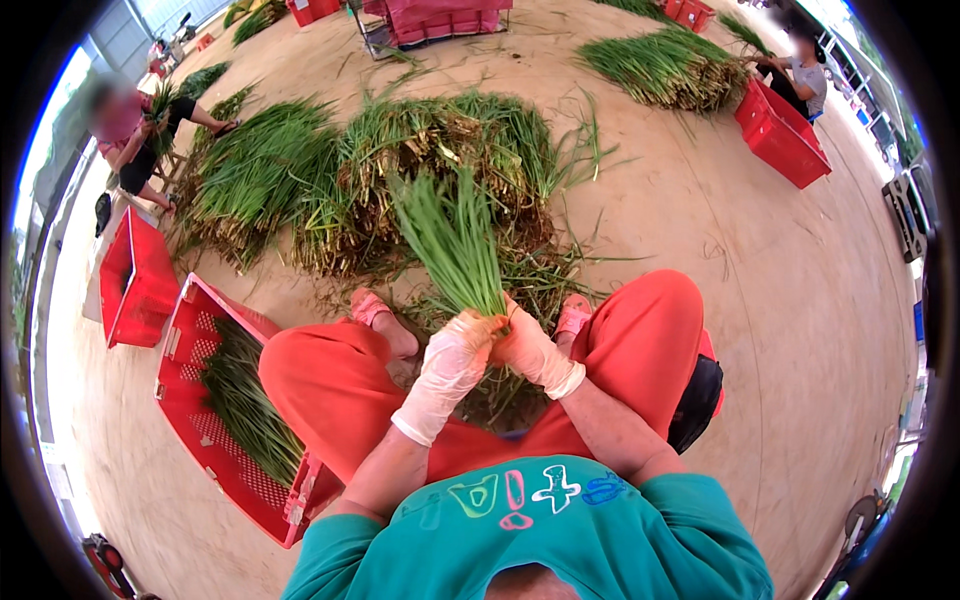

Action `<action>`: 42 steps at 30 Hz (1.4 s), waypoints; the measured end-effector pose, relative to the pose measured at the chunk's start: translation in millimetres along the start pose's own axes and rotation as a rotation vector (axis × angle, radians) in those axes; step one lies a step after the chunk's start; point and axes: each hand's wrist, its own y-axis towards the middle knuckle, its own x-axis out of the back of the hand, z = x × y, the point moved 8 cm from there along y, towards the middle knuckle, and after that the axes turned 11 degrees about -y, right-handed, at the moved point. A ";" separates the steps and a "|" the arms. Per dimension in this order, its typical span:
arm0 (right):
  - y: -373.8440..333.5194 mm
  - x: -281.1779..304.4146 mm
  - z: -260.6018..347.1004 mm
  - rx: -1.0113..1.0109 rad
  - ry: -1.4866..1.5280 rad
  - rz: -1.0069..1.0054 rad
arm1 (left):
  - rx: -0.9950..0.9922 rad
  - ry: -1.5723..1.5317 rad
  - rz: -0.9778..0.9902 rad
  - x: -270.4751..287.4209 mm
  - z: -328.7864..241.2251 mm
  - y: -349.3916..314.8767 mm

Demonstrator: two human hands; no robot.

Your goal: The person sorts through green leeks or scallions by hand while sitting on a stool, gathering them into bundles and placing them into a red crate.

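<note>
A bunch of green garlic chives (452, 240) stands out in front of me between my knees, its leaves fanning away and its lower ends at my fingers. My gloved left hand (452, 362) is closed around the lower end. Against it, my gloved right hand (533, 352) grips the same bunch near the base. The two hands touch, and the fingertips partly hide the stem ends. Beyond them lies a large heap of chives (260, 175) with brown, dirty root ends toward me. Loose trimmings (530, 270) lie on the floor under the bunch.
At my left stands a red perforated crate (185, 400) with chives (245, 405) laid in it. Another red crate (140, 290) is behind it. Two people sit farther off, a red crate (782, 135) beside the right one. More chives (665, 65) lie at the back right.
</note>
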 end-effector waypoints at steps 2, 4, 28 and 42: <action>13.1 4.4 -13.8 -0.058 0.302 0.105 | -0.108 0.035 0.011 -6.2 3.0 -2.6; 12.5 5.2 -10.0 0.022 0.305 0.172 | -0.115 0.225 0.065 -6.9 -32.0 1.4; -5.3 27.6 14.3 0.003 -0.085 -0.011 | 0.717 -0.636 0.143 -22.4 -35.3 -41.3; -58.1 -46.5 97.6 0.569 -1.225 0.045 | 0.620 -1.273 0.018 -24.7 0.2 -10.7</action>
